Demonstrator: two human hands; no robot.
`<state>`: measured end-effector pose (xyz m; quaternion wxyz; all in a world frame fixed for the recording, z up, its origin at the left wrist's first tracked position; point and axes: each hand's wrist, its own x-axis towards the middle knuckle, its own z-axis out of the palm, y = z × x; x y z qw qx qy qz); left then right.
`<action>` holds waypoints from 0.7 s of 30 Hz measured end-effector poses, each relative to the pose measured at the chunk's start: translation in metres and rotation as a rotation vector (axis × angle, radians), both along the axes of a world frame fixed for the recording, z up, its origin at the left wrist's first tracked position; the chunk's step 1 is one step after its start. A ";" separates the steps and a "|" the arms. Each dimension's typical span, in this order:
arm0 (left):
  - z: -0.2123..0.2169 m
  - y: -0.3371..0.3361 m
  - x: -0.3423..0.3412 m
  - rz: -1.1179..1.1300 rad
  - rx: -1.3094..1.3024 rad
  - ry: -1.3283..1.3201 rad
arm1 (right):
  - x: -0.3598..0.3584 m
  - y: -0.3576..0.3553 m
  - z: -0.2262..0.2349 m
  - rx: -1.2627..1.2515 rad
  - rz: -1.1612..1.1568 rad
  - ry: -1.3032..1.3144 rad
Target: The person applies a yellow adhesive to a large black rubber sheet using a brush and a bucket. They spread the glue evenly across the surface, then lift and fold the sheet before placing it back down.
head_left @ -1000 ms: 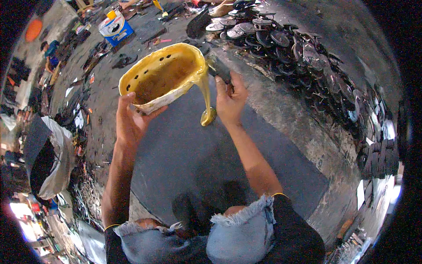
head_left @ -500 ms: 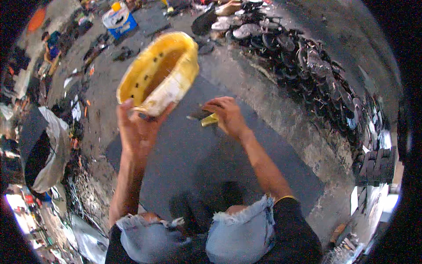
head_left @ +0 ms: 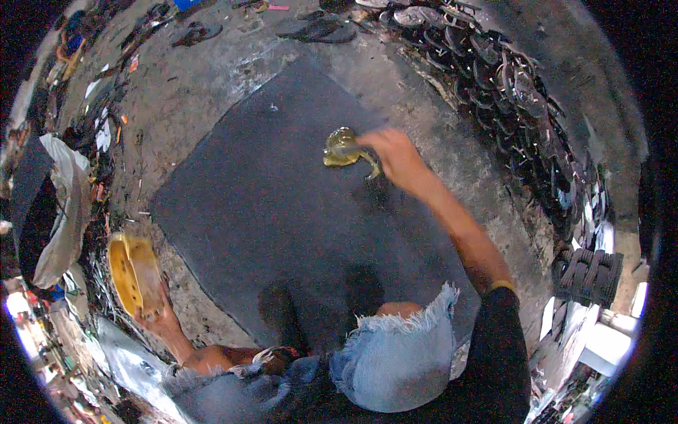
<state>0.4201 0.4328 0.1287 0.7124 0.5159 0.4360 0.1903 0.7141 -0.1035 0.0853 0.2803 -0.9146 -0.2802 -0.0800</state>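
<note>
Down at the left, my left hand [head_left: 157, 319] grips the end of a cut-open yellow plastic tub [head_left: 145, 272], which is tilted on its side beside the sheet. A glossy puddle of yellowish glue-like liquid [head_left: 339, 157] lies on a large dark flat sheet [head_left: 240, 184]. Over the puddle's right side, my right hand [head_left: 397, 157] is closed, its fingers blurred, on a small dark flat piece that touches the liquid. A thin trail of the liquid curls beneath the fingers. Most of that piece is hidden by the hand.
Many dark sandals and soles [head_left: 487, 85] are heaped along the far right. A pair of dark sandals [head_left: 318, 28] lies beyond the sheet's far corner. On the left are a pale crumpled sack [head_left: 63, 219] and scattered scraps. Stacked black soles [head_left: 590, 275] sit at the right.
My left hand has carried the yellow tub from above the sheet down to the left. A puddle now shows on the sheet, and my right hand has moved slightly right and up over it.
</note>
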 end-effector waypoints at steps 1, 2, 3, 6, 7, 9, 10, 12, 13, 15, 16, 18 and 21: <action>-0.009 -0.007 -0.023 0.022 -0.026 0.062 | 0.033 0.013 -0.007 -0.058 0.040 0.020; -0.020 -0.020 -0.037 0.025 -0.068 0.111 | 0.062 0.020 -0.015 -0.127 0.069 0.033; -0.031 -0.034 -0.050 0.025 -0.113 0.171 | 0.088 0.023 -0.032 -0.197 0.162 0.018; -0.034 -0.056 -0.082 0.028 -0.166 0.278 | 0.114 0.055 -0.053 -0.382 0.243 0.052; -0.032 -0.058 -0.088 0.028 -0.166 0.286 | 0.112 0.066 -0.051 -0.442 0.240 0.073; -0.029 -0.062 -0.094 0.005 -0.174 0.305 | 0.085 0.047 -0.047 -0.424 0.274 0.161; -0.030 -0.067 -0.094 -0.022 -0.188 0.313 | 0.062 0.021 -0.047 -0.418 0.281 0.179; -0.033 -0.075 -0.086 -0.079 -0.207 0.301 | 0.008 -0.036 -0.049 -0.413 0.268 0.206; -0.032 -0.075 -0.083 -0.111 -0.211 0.290 | -0.024 -0.060 -0.051 -0.412 0.249 0.215; -0.029 -0.074 -0.077 -0.160 -0.215 0.268 | -0.086 -0.088 -0.027 -0.471 0.156 0.385; -0.032 -0.076 -0.071 -0.201 -0.227 0.247 | -0.113 -0.116 -0.021 -0.423 0.106 0.419; -0.035 -0.074 -0.054 -0.274 -0.229 0.208 | -0.157 -0.166 -0.019 -0.322 -0.004 0.472; -0.035 -0.055 -0.013 -0.393 -0.124 0.157 | -0.172 -0.158 0.078 -0.076 -0.339 0.306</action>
